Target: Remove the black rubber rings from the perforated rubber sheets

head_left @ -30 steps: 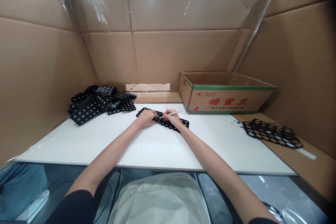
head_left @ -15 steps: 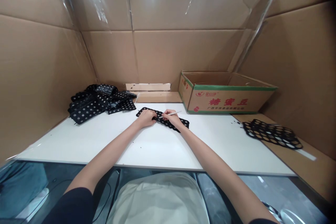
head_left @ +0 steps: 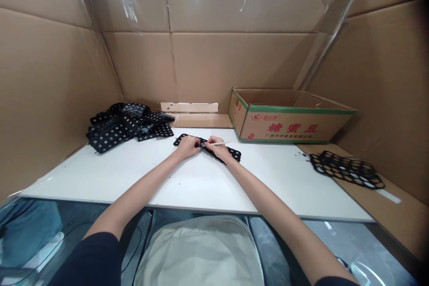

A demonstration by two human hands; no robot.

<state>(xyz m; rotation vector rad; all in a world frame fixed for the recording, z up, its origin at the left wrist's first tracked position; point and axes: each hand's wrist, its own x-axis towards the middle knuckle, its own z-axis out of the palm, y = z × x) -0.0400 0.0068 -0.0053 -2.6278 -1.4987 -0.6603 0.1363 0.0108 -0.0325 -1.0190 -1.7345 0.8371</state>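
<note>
A black strip with pale round dots lies slantwise on the white table in front of me. My left hand is closed on its left half, fingertips pinching near the middle. In my right hand is a thin white pen-like tool, its rear end pointing right and its tip at the strip close to my left fingertips. The tip itself is too small to make out. My right hand rests over the strip's right half and hides part of it.
A heap of similar black dotted pieces lies at the back left. At the back right stands an open cardboard box with green edges. Black pieces with large round holes lie at the right on cardboard. Cardboard walls surround the white table.
The view has tilted slightly downward. My right hand has shifted a little left, closer to the left fingertips, and the white tool lies flatter. My left hand keeps its hold on the strip.
</note>
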